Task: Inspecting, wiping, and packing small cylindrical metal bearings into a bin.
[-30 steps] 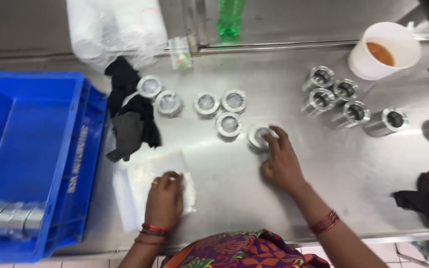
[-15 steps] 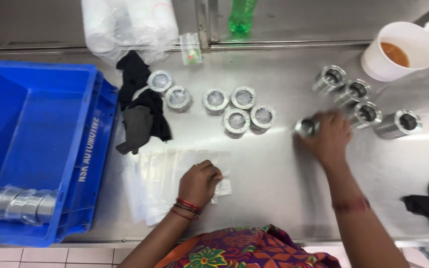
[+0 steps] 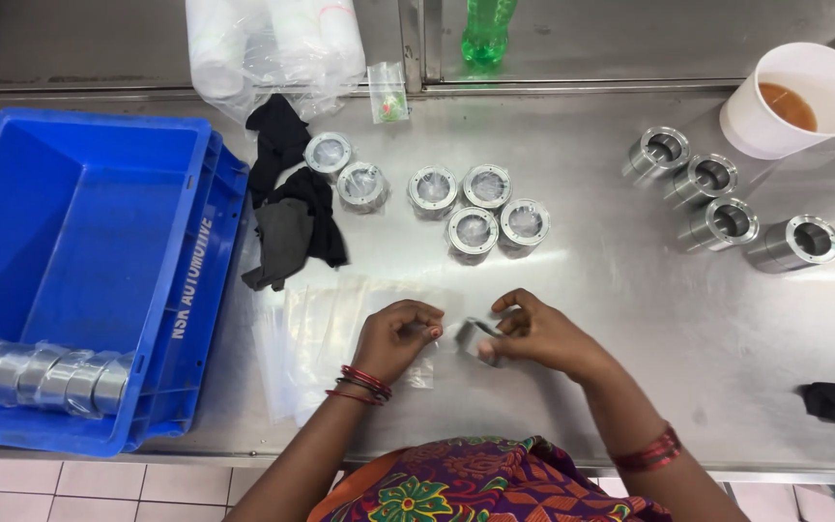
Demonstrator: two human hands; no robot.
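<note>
My right hand (image 3: 538, 333) grips a short flanged metal cylinder (image 3: 475, 340) just above the steel table, near the front edge. My left hand (image 3: 393, 338) pinches the edge of a clear plastic bag (image 3: 326, 324) from a small stack, right beside the cylinder. The two hands almost touch. Behind them stand several bagged metal cylinders (image 3: 474, 232) in a loose cluster. Several bare metal cylinders (image 3: 717, 222) lie on their sides at the right.
A blue crate (image 3: 99, 242) at the left holds a wrapped row of cylinders (image 3: 41, 377). Black cloths (image 3: 292, 208) lie beside it. A white cup of brown liquid (image 3: 794, 101), a green bottle (image 3: 487, 29) and rolled plastic (image 3: 273, 43) stand at the back.
My right hand took a bare cylinder from the right-hand group and carried it left to the bag. My left hand lifted a bag's edge off the stack.
</note>
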